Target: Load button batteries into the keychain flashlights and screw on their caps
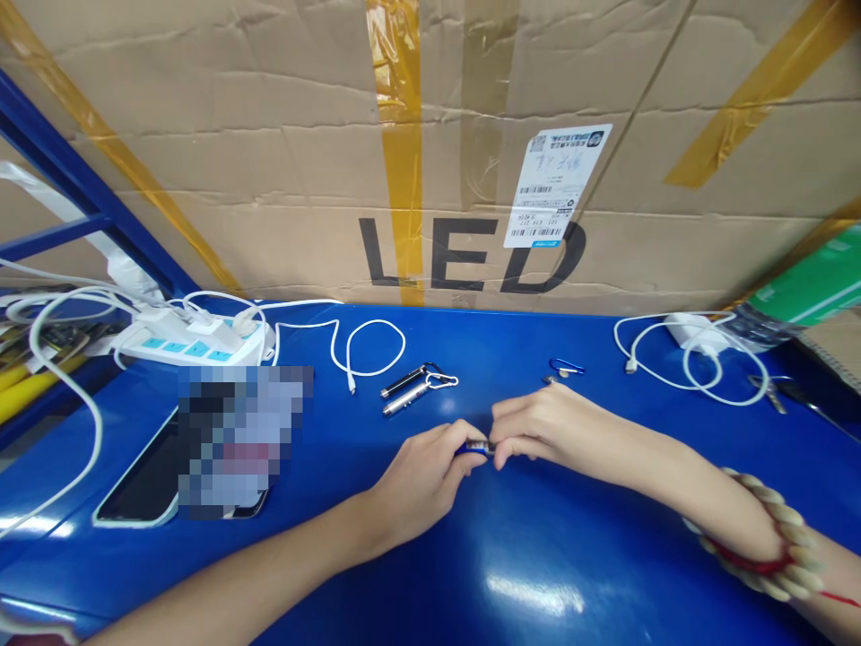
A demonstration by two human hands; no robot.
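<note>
Between the fingertips of my left hand (423,471) is a small blue cylinder (474,447) with a printed label, held just above the blue table (377,592). My right hand (538,426) pinches its right end, where a small dark or metal part shows; its details are too small to tell. Behind my left hand lie a black penlight (402,383) and a silver penlight (406,399), each with a carabiner clip. A blue carabiner (567,366) with a small metal piece lies behind my right hand.
A large cardboard box (289,179) stands along the back. At left are a white power strip (202,336) with cables and a phone (141,475) beside a pixelated area. A white charger (696,332) with its cable and some keys (773,395) lie at right.
</note>
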